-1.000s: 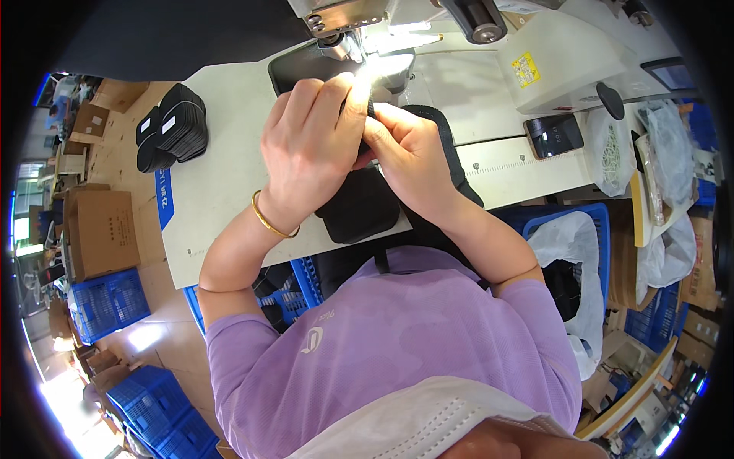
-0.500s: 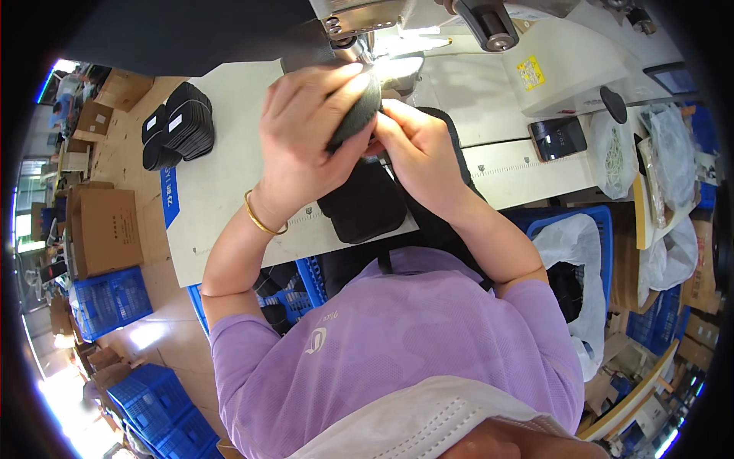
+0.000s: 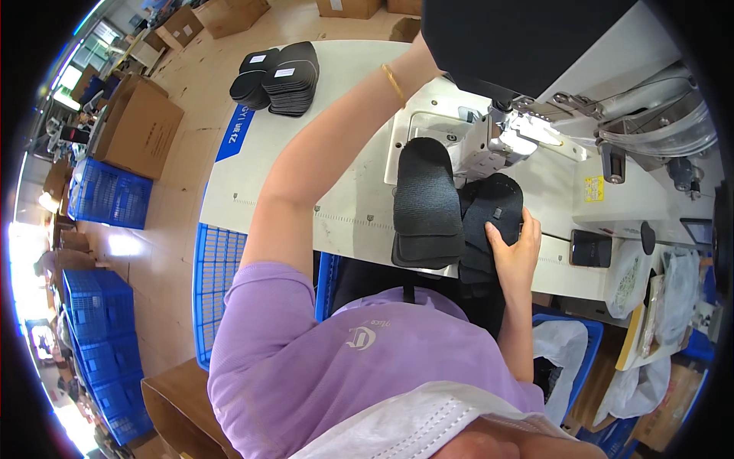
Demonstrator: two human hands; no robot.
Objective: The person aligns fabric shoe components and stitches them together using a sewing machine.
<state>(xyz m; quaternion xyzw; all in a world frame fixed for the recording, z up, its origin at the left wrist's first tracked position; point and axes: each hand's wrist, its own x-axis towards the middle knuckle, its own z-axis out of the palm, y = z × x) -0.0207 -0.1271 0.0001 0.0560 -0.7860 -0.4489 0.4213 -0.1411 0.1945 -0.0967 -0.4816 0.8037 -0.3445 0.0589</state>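
Note:
My right hand grips the edge of a black rounded fabric piece, thumb on top and fingers round its right side. That piece bears a small grey tab and overlaps more black pieces below it. Just left of it lies a stack of black elongated pads, near the sewing machine. My left forearm, with a gold bracelet at the wrist, stretches forward across the table. Beyond that wrist my left hand is hidden behind the black machine housing.
Two banded bundles of black pads stand at the table's far left. A phone lies to the right, beside a clear plastic bag. Blue crates and a cardboard box sit below the table's left edge.
Both hands were together on a dark piece beside the machine. My left arm has since reached forward past the housing, while my right hand has moved to the black pieces. The view has shifted.

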